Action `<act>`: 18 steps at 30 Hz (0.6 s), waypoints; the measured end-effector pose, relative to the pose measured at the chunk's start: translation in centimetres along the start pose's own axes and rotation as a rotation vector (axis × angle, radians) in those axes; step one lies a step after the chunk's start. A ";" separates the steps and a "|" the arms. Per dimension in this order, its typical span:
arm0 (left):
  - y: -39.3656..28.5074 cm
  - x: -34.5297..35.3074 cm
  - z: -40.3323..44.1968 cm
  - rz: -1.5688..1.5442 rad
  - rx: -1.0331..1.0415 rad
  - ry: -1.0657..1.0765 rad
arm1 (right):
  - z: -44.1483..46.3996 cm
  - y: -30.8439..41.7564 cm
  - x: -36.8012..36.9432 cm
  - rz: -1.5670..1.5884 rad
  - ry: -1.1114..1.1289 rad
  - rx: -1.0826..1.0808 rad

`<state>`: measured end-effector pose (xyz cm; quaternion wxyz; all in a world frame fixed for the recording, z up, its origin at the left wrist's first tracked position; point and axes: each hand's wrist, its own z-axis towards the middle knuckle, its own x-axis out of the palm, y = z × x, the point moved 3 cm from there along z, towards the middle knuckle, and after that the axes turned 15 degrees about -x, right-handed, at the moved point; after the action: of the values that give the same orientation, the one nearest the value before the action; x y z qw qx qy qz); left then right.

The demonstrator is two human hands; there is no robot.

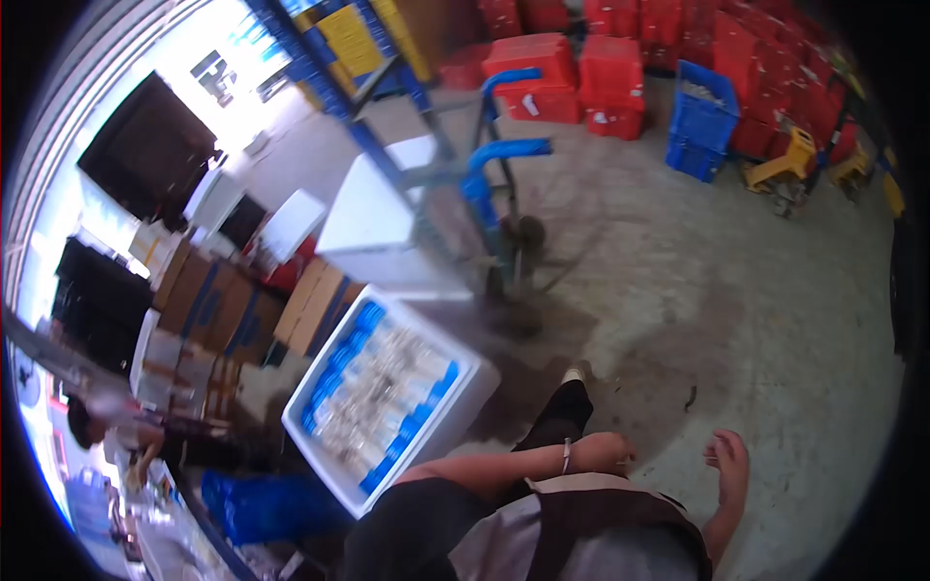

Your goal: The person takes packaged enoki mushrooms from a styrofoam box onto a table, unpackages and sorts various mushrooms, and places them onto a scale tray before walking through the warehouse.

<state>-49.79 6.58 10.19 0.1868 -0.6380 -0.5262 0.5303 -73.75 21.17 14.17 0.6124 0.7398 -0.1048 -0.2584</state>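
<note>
My left hand (603,452) hangs in front of my body, its fingers curled in and nothing visible in them; a thin band circles the wrist. Over to the right, my right hand (728,463) is held away from my body, fingers loosely bent and apart, holding nothing. Beside my left arm stands an open white foam box (465,397). Rows of clear items with blue ends (383,387) fill it; blur hides their exact kind. Neither hand touches the box.
A hand truck (504,174) with blue handles stands by a white box (373,218). Red crates (610,87), a blue crate (699,121) and a yellow pallet jack (785,160) line the back. Cardboard boxes (213,300) and another person (116,426) are at left.
</note>
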 end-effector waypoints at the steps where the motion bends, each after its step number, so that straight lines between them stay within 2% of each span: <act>1: 0.8 -1.1 2.2 0.009 0.052 0.041 | 2.8 -1.8 0.7 0.088 0.002 0.058; 2: 1.4 -2.6 4.7 0.032 0.036 0.052 | 5.8 -4.1 1.3 0.180 -0.009 0.114; 4: 1.7 -6.7 10.0 0.089 0.014 0.060 | 9.9 -12.6 0.9 0.134 -0.007 0.263; 7: -0.1 -16.1 14.6 0.028 -0.007 -0.014 | 5.5 -25.4 -4.5 -0.129 0.045 -0.268; 8: -1.0 -21.4 19.2 0.051 0.048 -0.052 | 5.2 -36.5 -5.3 -0.009 0.074 0.386; 9: -1.1 -24.2 21.0 0.044 0.014 -0.047 | 3.9 -45.6 -6.1 0.051 0.054 1.043; 10: -1.7 -27.0 22.7 0.036 -0.025 -0.030 | 4.6 -39.3 -6.2 -0.107 0.071 1.051; 11: -2.1 -29.2 24.8 0.032 -0.066 -0.010 | 5.3 -36.2 -6.8 -0.281 0.106 0.902; 13: -2.7 -33.0 29.7 0.043 -0.061 -0.029 | 7.9 -31.9 -6.2 -0.531 0.224 0.762; 16: -3.8 -36.8 37.6 0.064 -0.061 -0.028 | 10.2 -35.6 -5.4 -0.810 0.397 0.559; 17: -4.0 -37.9 40.5 0.069 -0.059 -0.033 | 9.1 -43.5 -4.6 -0.938 0.450 0.373; 18: -4.0 -38.9 43.5 0.067 -0.024 -0.040 | 12.6 -40.4 -5.2 -0.880 0.477 0.512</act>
<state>-85.19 -39.62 16.03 0.1505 -0.6469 -0.5144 0.5424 -91.10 22.13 -24.72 0.2543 0.8768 0.2957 -0.2814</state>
